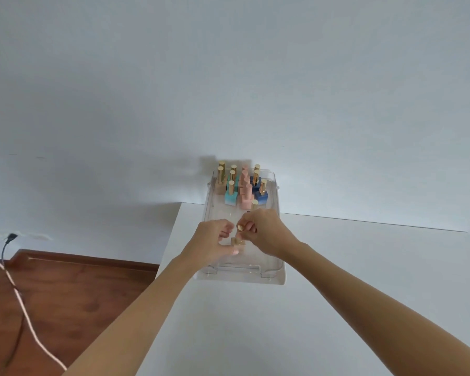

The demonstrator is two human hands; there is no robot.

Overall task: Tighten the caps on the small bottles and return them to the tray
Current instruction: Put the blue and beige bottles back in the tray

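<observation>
A clear plastic tray (pixel 272 270) stands on the white table, its far half filled with several small square bottles: teal (pixel 230 198), pink (pixel 245 200) and dark blue (pixel 261 197), most with gold caps. Over the tray's near half I hold a beige bottle (pixel 238 242). My left hand (pixel 215 244) grips its square body from the left. My right hand (pixel 263 232) pinches its gold cap (pixel 240 227) from the right. Another gold cap (pixel 254 203) shows just behind my right hand.
The white table (pixel 337 294) ends at its left edge near the tray, with wooden floor (pixel 65 294) beyond. A pink and black cable (pixel 19 291) runs across the floor from a wall plug (pixel 11 236). A plain white wall rises behind the tray.
</observation>
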